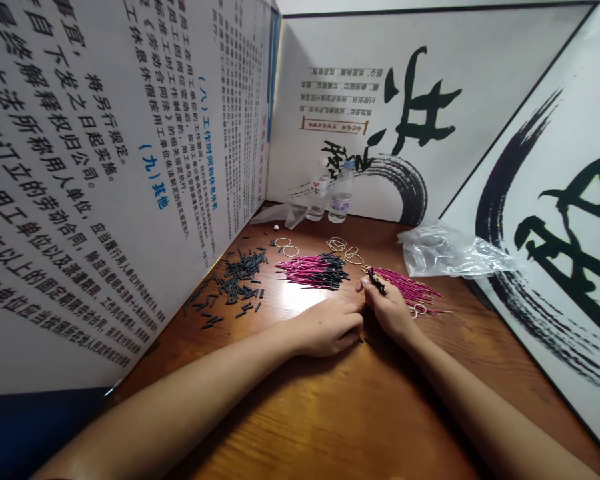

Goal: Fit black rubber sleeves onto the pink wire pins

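Observation:
My right hand [391, 312] is closed around a small bunch of thin black pieces [378, 283], which stick out above its curled fingers. My left hand [330, 327] rests low over the table with its fingers curled in; whatever they pinch is hidden. Tiny dark bits lie on the wood by its fingertips. Beyond the left hand is a pile of pink sticks with black sleeves [313, 271] at their right ends. Thin bare pink sticks [413, 288] lie just behind the right hand. Many short black tubes [243, 273] are scattered to the left.
Pale rubber bands [354, 255] lie behind the piles, and more rings [418, 310] sit by the bare sticks. Two plastic bottles [341, 197] stand at the back wall. A clear plastic bag [445, 250] lies at the back right. Printed panels [180, 133] enclose the wooden table [300, 413].

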The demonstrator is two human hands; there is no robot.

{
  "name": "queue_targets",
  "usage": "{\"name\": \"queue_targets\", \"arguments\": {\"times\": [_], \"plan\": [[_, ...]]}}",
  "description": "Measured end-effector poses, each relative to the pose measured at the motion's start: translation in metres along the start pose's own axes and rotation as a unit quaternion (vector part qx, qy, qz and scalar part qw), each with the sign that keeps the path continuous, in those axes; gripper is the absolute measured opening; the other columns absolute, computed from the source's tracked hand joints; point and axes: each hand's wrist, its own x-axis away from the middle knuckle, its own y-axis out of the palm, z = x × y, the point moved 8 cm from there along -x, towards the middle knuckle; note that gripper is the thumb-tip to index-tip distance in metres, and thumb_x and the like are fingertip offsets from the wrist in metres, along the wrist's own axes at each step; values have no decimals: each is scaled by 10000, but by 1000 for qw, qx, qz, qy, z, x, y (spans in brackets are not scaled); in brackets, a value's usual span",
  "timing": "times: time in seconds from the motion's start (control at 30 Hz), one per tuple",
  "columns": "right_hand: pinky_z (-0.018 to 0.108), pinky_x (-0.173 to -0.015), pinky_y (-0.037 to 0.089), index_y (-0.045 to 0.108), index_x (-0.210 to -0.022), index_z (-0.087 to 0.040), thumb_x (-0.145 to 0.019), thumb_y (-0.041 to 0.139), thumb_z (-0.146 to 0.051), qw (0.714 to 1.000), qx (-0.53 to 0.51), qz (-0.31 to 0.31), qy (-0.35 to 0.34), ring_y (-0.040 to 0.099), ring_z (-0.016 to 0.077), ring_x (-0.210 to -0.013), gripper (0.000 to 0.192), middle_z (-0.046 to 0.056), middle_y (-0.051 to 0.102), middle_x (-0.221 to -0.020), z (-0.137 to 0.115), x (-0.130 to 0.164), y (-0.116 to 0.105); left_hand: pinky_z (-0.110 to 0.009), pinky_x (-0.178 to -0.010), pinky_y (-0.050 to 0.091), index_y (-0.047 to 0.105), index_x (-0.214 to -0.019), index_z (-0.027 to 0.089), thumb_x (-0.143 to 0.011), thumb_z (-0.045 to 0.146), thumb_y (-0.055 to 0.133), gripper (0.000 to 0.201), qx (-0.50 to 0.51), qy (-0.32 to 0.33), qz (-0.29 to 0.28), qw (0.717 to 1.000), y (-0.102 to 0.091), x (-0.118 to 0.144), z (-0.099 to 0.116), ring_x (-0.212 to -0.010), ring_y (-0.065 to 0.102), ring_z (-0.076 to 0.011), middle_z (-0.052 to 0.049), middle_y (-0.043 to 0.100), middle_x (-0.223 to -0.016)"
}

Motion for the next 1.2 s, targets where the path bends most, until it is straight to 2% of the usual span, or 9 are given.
{"name": "queue_targets", "arguments": {"times": [0.2,0.43,0.67,0.8,0.93,1.0,1.07,1.13,1.2], "plan": [[253,-529,318,546,-761,-176,-888,445,-485,1000,14,-9,-1,386,122,-559,349,-14,451,-617,-3,0,1,-292,-740,445,555,-910,147,-802,259,562,156,-16,-17,-20,1000,-8,2,6,-832,546,-186,-78,595,-963],[252,-525,302,523,-750,-182,-896,436,-483,1000,16,-10,-11,396,126,-565,346,-18,444,-598,-1,1,2,-343,-704,458,606,-893,157,-801,336,532,214,-66,-30,-93,993,-3,7,7,-802,577,-231,-87,630,-888],[261,-535,322,546,-721,-183,-872,458,-473,1000,19,-6,-19,422,137,-570,339,-10,456,-581,-8,1,2,-315,-658,443,601,-812,169,-812,253,540,104,-71,10,-77,995,-3,5,12,-742,585,-199,-66,640,-832],[266,-550,343,550,-714,-185,-866,460,-469,999,26,-5,-20,440,145,-580,335,-4,475,-584,-10,1,2,-310,-612,421,584,-781,175,-777,247,569,74,-66,-1,-67,996,1,5,9,-712,572,-199,-61,635,-807],[266,-579,369,557,-708,-180,-874,463,-453,999,35,-11,-29,480,151,-609,332,6,529,-620,-13,1,3,-254,-553,358,506,-681,174,-708,172,563,63,74,-71,-7,995,-2,4,-10,-608,484,-134,-2,554,-673],[263,-594,378,563,-709,-179,-884,459,-441,998,34,-24,-39,498,153,-624,332,10,554,-643,-16,2,5,-225,-525,313,463,-672,171,-706,137,515,70,187,-133,64,971,-9,6,-27,-571,418,-101,31,471,-626],[260,-609,388,572,-715,-177,-893,458,-430,997,31,-45,-53,517,156,-643,330,15,577,-664,-20,4,8,-210,-519,292,449,-703,171,-724,133,479,53,280,-184,131,933,-13,10,-44,-575,386,-91,44,421,-631],[260,-630,402,591,-732,-174,-897,463,-425,995,31,-64,-65,544,163,-669,327,22,609,-694,-23,6,12,-206,-526,290,443,-742,175,-735,144,479,48,334,-210,166,904,-14,13,-53,-590,373,-90,51,402,-647],[265,-656,420,619,-768,-169,-897,472,-420,994,37,-76,-68,575,175,-704,318,34,648,-739,-25,8,14,-208,-536,295,429,-764,179,-731,144,494,80,354,-222,178,891,-14,15,-57,-600,365,-91,55,396,-660]]}}
